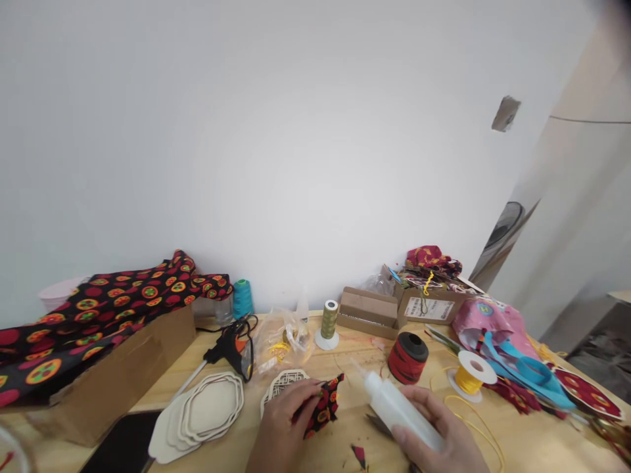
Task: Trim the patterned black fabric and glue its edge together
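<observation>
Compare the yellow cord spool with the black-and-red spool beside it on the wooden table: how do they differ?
The yellow cord spool has white flanges and a loose strand trailing over the table; the black-and-red spool shows no loose end. The yellow one looks smaller and flatter, the black-and-red one taller and bulkier. The yellow one lies nearer the right hand, which holds a translucent plastic bottle. Both stand on end on the wooden table.
</observation>
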